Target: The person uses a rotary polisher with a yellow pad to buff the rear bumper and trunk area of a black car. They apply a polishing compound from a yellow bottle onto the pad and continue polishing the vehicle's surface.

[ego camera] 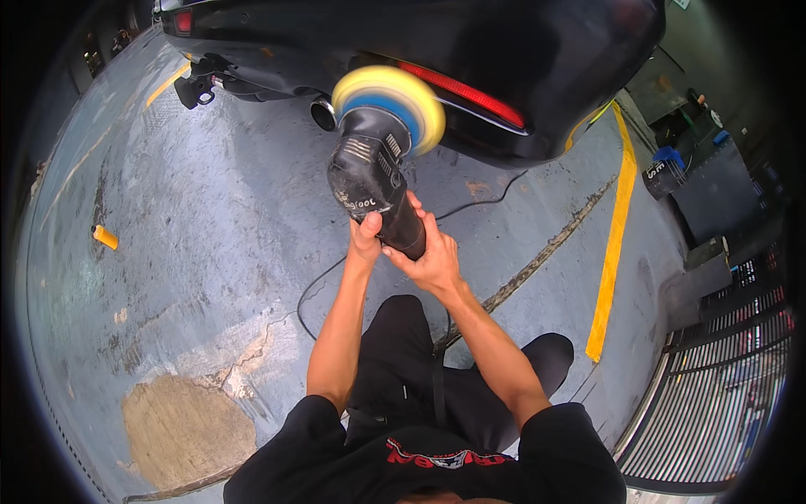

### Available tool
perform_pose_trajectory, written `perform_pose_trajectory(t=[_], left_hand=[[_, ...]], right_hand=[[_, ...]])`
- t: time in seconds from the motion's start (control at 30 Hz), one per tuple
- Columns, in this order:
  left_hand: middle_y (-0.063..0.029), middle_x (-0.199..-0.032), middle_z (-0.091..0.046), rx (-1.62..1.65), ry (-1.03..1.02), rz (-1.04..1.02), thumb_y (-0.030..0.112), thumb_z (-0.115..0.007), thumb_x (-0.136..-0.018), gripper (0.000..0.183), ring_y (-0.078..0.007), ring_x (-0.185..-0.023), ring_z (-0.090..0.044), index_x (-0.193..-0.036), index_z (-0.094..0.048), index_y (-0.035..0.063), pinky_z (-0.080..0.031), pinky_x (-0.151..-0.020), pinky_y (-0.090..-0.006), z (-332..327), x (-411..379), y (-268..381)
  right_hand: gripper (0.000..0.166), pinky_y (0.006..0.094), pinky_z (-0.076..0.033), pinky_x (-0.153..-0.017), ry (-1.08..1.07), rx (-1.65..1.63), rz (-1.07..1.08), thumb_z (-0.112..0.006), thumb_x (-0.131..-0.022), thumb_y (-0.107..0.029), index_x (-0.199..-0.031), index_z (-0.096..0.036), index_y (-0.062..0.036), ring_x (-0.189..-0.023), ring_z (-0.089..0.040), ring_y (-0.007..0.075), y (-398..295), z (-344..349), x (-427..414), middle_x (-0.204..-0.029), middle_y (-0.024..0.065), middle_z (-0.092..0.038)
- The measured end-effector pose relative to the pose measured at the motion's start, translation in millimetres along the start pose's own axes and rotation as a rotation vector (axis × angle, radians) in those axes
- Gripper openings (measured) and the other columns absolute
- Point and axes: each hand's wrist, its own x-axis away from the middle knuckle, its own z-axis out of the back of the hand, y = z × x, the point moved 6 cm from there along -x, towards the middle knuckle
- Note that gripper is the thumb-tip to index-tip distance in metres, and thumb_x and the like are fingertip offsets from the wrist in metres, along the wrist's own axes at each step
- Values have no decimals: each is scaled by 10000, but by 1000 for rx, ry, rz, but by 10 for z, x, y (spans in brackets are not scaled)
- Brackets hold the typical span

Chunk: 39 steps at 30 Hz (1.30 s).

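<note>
Both of my hands grip a black electric polisher (365,167). My left hand (365,242) holds the underside and side of its body, thumb on top near the head. Around the rear of the handle wraps my right hand (434,255). A yellow foam polishing pad (434,120) on a blue backing plate (378,104) is at the far end, its edge blurred. The pad overlaps the lower rear bumper of a black car (541,82), beside a long red reflector (466,94); whether it touches the bumper is hard to tell. A round exhaust tip (323,115) sits left of the pad.
A black power cord (482,203) lies across the worn grey floor (208,252). Off to the left is a yellow bottle (105,237). A tow hitch (195,91) juts below the car. On the right are a yellow floor line (612,252), a dark bucket (664,176) and a slatted grille (711,409).
</note>
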Motion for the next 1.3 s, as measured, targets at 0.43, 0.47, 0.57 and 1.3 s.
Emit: perform_pose_trajectory(t=[0.43, 0.47, 0.57, 1.3], left_hand=[[-166, -1049, -746, -82, 46, -22, 533, -798, -819, 694, -264, -959, -742, -1159, -670, -58, -602, -883, -387, -312, 22, 147], [-175, -1058, -735, -92, 56, -21, 613, -781, -815, 782, -272, -947, -742, -1190, -650, -61, -610, -873, -394, -236, 14, 163], [-185, -1035, -720, -106, 72, -19, 695, -744, -827, 856, -283, -916, -741, -1211, -626, -60, -625, -839, -407, -129, -22, 245], [-175, -866, -719, -306, 290, 195, 509, -708, -967, 580, -244, -740, -742, -1135, -655, -44, -612, -676, -358, -528, -12, 1286]], right_hand=[[772, 398, -611, -870, 82, -118, 37, -870, -825, -294, -1418, -500, 35, -1025, -782, 348, 13, 121, 169, -1099, 211, -769], [774, 402, -611, -862, 53, -92, 18, -875, -821, -304, -1411, -504, 33, -1014, -783, 358, -15, 80, 128, -1084, 213, -771], [782, 414, -610, -842, -6, -52, -24, -889, -810, -328, -1397, -514, 27, -985, -782, 386, -87, 8, 37, -1044, 219, -774], [669, 453, -569, -805, -28, -498, -164, -777, -921, -508, -1286, -581, 17, -928, -765, 382, -1007, -36, 166, -977, 216, -758]])
